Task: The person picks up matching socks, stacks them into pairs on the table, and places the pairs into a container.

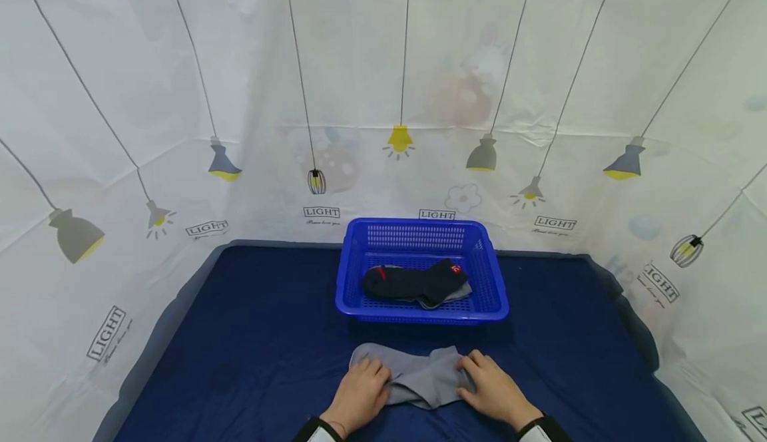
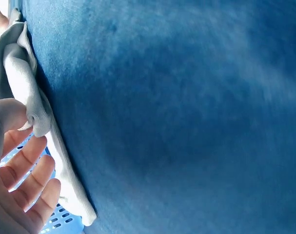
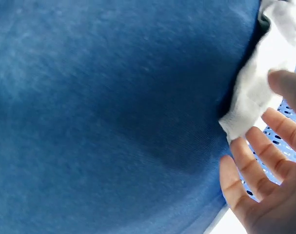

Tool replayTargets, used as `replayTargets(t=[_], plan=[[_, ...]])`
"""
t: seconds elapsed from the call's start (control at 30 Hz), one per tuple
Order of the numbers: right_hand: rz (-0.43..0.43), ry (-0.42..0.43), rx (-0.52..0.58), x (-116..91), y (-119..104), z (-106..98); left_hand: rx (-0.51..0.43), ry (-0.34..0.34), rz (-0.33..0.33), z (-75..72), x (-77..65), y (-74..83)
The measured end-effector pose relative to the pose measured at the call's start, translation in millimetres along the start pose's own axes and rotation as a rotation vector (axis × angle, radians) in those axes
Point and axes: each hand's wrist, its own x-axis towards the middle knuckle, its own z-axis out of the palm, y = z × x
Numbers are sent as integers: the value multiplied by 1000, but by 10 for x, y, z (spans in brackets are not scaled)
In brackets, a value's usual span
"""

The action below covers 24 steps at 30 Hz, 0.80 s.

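A grey sock (image 1: 422,370) lies spread sideways on the dark blue cloth, a loose fold along its near side. At its left part is my left hand (image 1: 358,392); the left wrist view shows thumb and index finger pinching a fold of the sock (image 2: 22,80), the other fingers loosely bent. My right hand (image 1: 497,389) is at the sock's right end. In the right wrist view its thumb touches the sock (image 3: 260,80), and the relaxed fingers (image 3: 250,168) spread beside the sock's end.
Just beyond the sock stands a blue plastic basket (image 1: 419,316) with perforated walls. Inside it lie black socks (image 1: 398,285) with red marks, over something grey. A white curtain (image 1: 383,82) printed with hanging lamps encloses the back and sides of the blue cloth (image 1: 263,315).
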Motion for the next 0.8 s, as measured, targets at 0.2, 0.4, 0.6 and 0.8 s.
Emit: replayTargets(t=[0.2, 0.4, 0.6, 0.8], plan=[[-67, 73, -57, -7, 53, 122, 1, -18, -5, 94, -19, 11], [-89, 87, -97, -2, 39, 120, -6, -36, -19, 104, -11, 41], [-93, 91, -98, 44, 33, -19, -56, -52, -48, -13, 48, 40], [-100, 148, -101, 139, 19, -207, -89, -48, -63, -218, 190, -26]])
